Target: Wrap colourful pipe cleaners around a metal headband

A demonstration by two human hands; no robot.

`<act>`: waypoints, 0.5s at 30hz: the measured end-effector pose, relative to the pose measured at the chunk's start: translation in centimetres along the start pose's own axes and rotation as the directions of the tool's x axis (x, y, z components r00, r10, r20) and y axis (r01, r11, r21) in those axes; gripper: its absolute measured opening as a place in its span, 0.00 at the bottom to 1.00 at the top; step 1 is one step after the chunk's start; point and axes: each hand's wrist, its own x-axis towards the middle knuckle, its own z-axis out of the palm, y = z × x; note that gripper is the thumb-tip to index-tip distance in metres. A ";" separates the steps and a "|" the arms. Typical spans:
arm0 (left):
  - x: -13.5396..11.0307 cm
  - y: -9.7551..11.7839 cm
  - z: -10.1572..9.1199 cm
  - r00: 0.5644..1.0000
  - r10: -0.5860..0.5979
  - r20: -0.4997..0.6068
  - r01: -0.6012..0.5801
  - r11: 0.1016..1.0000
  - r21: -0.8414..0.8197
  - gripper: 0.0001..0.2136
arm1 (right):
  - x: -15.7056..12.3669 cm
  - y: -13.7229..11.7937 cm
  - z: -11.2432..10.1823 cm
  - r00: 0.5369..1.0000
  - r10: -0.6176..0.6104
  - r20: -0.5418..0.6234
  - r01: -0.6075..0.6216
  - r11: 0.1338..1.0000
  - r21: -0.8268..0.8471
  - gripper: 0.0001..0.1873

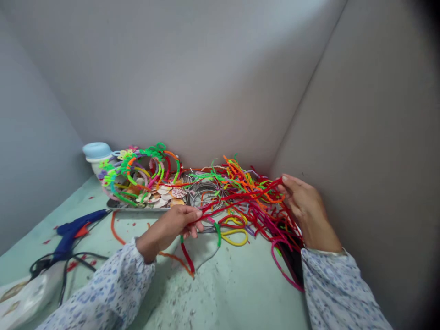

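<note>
Red pipe cleaners (240,198) stretch between my two hands, slanting up to the right. My left hand (178,222) pinches their lower end between thumb and fingers. At the upper end, my right hand (304,201) is closed on them with thumb and fingertips. Just under my left hand lies a bent wire hoop (187,256), partly wrapped in red and green fuzzy lengths. Beside it are scissors (235,236) with yellow and red loop handles, their blades partly hidden by my left hand. A tangled heap of coloured pipe cleaners (240,178) lies behind the stretched strands.
A metal tray (137,209) at the back left holds shells (165,195), wire rings (206,192) and several fuzzy wrapped hoops (130,167). Behind stands a white container with a blue lid (97,150). A blue glue gun (74,229) with its cable lies left. Grey walls (206,91) enclose the table.
</note>
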 end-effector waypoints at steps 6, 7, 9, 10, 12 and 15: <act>-0.5 0.3 -0.1 0.998 0.020 -0.065 -0.021 1.000 -0.013 0.14 | -0.6 -1.3 0.2 0.997 -0.070 -0.038 0.066 0.993 -0.101 0.08; -0.8 0.6 -0.1 0.996 0.033 -0.078 -0.034 0.999 -0.011 0.14 | -0.7 -1.6 0.1 0.993 -0.106 -0.054 0.098 0.986 -0.134 0.09; -1.4 1.3 -0.2 0.993 0.066 -0.099 -0.064 0.998 0.016 0.14 | -0.7 -2.3 -0.1 0.980 -0.172 -0.097 0.152 0.971 -0.185 0.09; -1.8 1.7 -0.2 0.989 0.080 -0.128 -0.077 0.997 0.029 0.13 | -0.8 -2.6 -0.2 0.974 -0.195 -0.114 0.170 0.966 -0.196 0.08; -2.4 2.7 -0.1 0.980 0.127 -0.156 -0.117 0.991 0.069 0.13 | -1.0 -3.3 -0.1 0.970 -0.214 -0.117 0.192 0.965 -0.178 0.07; -3.0 4.6 0.7 0.970 0.196 -0.144 -0.178 0.976 0.127 0.11 | -1.6 -4.3 0.1 0.982 -0.180 -0.055 0.173 0.979 -0.108 0.07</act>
